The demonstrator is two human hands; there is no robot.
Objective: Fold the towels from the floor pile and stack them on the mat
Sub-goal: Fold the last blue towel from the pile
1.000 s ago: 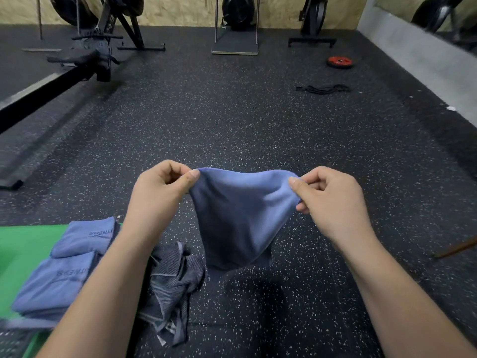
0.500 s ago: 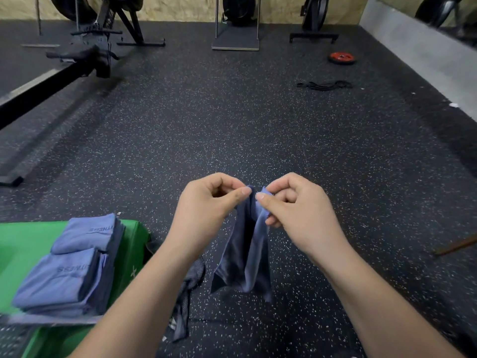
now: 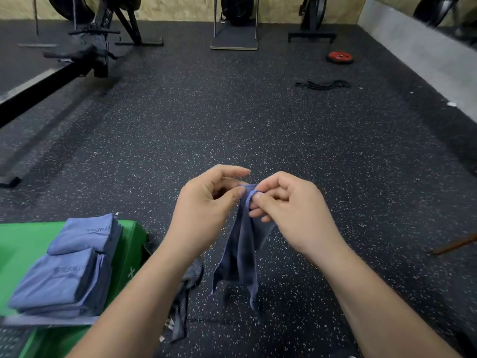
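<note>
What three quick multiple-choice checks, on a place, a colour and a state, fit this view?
1. The folded towels lie: A on the bare floor; B on the green mat; C on a bench.
2. The weight plate is: A red; B yellow; C white.
3. The hanging towel is: A spread wide; B on the floor; C pinched at the top by left hand and right hand.
B: they sit stacked on the mat. A: its face is red. C: both hands grip its top edge.
</note>
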